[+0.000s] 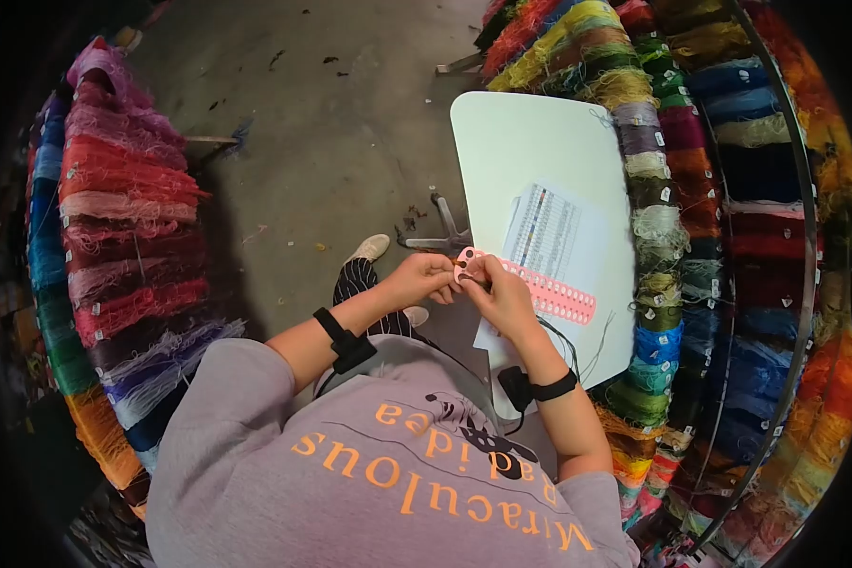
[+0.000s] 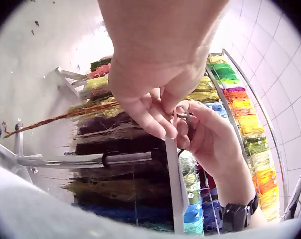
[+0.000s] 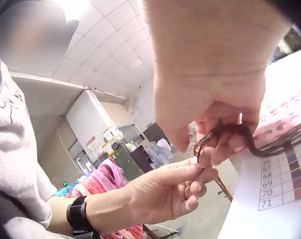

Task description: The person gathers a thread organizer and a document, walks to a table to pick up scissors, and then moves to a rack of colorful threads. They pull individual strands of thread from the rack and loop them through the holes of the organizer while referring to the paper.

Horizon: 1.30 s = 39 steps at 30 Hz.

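Observation:
Both hands meet over the near left end of a pink thread card (image 1: 563,295) with rows of holes, which lies on a white table. In the right wrist view, my right hand (image 3: 215,104) holds a dark brown skein of embroidery thread (image 3: 235,130), looped over its fingers and trailing right. My left hand (image 3: 155,191) pinches at that loop with thumb and forefinger, its other fingers curled. An orange-brown strand of thread (image 2: 65,118) hangs from my left hand (image 2: 155,74) in the left wrist view. The fingers partly hide the card's end.
A printed chart (image 1: 547,227) with numbered rows and colour swatches lies on the white table (image 1: 511,133) beside the card. Racks of coloured thread skeins (image 1: 658,237) stand close on the right, and more pink and red skeins (image 1: 133,208) hang at left. A metal table foot (image 1: 440,222) sits on the floor.

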Each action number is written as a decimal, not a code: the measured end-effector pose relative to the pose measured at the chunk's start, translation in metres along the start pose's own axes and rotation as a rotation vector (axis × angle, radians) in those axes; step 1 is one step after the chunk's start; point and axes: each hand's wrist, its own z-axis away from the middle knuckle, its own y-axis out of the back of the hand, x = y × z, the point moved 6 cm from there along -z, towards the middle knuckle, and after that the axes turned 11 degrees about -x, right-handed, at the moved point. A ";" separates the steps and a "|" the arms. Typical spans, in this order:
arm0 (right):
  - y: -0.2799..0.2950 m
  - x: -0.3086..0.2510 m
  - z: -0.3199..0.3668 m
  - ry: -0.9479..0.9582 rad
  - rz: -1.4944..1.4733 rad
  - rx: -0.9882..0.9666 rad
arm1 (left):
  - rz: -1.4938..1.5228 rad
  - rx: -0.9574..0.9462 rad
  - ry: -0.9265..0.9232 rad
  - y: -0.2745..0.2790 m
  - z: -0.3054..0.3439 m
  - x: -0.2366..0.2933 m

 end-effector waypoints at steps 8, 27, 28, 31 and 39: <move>-0.005 0.011 -0.003 -0.045 -0.087 -0.077 | 0.114 0.044 0.081 0.007 0.012 -0.010; -0.005 0.019 0.000 -0.009 -0.187 -0.099 | 0.608 0.051 -0.160 0.032 0.076 0.045; -0.005 0.021 0.001 -0.008 -0.197 -0.086 | 0.704 -0.050 -0.246 0.027 0.084 0.059; -0.006 0.028 0.003 0.006 -0.319 -0.080 | 0.647 -0.203 -0.246 0.005 0.078 0.079; 0.021 0.028 0.029 0.099 -0.884 -0.028 | -0.354 -0.094 0.027 -0.057 0.005 0.037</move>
